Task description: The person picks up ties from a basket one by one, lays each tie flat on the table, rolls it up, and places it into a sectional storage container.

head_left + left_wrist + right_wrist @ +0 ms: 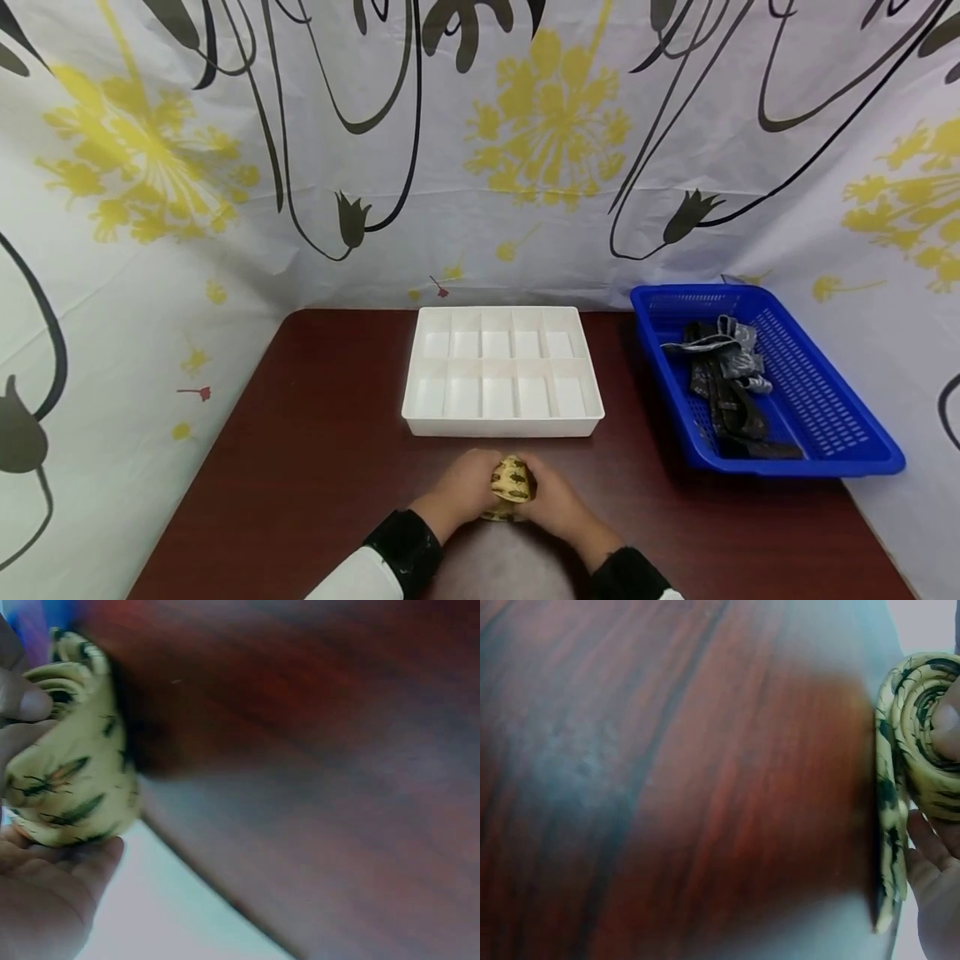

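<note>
Head view is showing both hands meeting at the lower centre of the frame, the left hand (463, 487) and right hand (551, 500) gripping a rolled yellow tie (512, 483) between them, their fingers hiding most of it. Just above sits a white divided tray (502, 425) on the dark table (315, 467); a blue basket (825, 450) of dark ties (723, 383) is lying at right. Wrist views are blurring badly, cutting the roll off at frame edges.

Rolled yellow patterned tie (512, 486) at table's near edge
</note>
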### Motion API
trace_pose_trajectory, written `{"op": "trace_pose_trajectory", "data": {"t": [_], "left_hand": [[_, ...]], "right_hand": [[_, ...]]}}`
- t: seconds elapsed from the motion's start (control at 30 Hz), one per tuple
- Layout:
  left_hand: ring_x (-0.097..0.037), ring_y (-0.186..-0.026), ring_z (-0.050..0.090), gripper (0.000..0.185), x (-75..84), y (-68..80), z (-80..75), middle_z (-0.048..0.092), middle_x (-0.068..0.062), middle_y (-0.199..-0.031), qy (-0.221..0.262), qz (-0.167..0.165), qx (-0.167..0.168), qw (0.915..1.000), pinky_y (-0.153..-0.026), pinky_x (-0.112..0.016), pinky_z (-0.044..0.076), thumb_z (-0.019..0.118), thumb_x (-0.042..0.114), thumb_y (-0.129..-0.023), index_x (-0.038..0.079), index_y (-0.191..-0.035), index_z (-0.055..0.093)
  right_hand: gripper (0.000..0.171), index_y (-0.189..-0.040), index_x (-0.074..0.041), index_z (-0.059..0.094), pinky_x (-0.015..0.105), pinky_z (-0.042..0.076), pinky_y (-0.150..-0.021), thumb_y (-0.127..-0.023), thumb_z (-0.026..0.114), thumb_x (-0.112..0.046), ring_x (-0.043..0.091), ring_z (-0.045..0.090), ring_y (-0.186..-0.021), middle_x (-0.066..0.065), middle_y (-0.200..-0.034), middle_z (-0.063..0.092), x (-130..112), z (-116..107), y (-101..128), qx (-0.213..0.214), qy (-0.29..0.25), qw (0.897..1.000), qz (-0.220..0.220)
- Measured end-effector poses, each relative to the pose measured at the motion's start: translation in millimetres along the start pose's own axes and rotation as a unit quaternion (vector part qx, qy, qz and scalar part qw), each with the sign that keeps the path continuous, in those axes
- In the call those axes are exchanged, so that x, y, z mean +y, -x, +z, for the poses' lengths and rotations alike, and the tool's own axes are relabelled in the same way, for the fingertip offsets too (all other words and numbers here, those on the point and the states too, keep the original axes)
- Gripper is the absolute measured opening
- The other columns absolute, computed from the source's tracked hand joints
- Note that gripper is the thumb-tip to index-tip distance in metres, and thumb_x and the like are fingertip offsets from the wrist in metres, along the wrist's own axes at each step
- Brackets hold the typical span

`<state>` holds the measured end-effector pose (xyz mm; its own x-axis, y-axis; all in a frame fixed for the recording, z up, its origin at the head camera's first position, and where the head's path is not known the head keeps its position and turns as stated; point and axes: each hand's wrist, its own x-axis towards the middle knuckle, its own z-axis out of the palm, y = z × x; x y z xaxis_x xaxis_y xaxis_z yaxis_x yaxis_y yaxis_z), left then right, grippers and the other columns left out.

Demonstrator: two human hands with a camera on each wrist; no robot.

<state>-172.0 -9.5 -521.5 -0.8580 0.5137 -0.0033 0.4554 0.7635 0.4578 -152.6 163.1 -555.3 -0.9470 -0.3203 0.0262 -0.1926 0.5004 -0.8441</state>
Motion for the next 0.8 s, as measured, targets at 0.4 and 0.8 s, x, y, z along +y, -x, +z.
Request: {"op": "trace_pose_trajectory", "data": {"t": [0.4,0.8], "left_hand": [[-0.017,-0.091,0.052,0.060,0.2,0.4,7.1,0.057,0.000,-0.096,0.036,-0.046,-0.001,0.9983,-0.074,-0.027,0.046,0.088,0.031,-0.063,0.011,-0.110,0.057],[-0.019,-0.099,0.054,0.059,-21.1,12.9,21.7,0.062,-0.004,-0.109,0.189,-0.020,0.053,0.9804,-0.090,-0.035,0.043,0.083,0.008,-0.065,0.003,-0.119,0.059]], "right_hand": [[0.065,-0.126,-0.003,0.052,0.033,0.049,-0.078,-0.064,0.069,0.011,0.027,0.056,-0.100,0.017,-0.117,0.061,-3.6,1.9,-1.2,0.017,-0.010,1.000,0.019],[0.061,-0.121,0.000,0.054,0.026,0.049,-0.074,-0.064,0.066,0.017,0.027,0.055,-0.098,0.017,-0.114,0.061,3.9,5.7,2.2,0.037,-0.052,0.998,0.013]]}}
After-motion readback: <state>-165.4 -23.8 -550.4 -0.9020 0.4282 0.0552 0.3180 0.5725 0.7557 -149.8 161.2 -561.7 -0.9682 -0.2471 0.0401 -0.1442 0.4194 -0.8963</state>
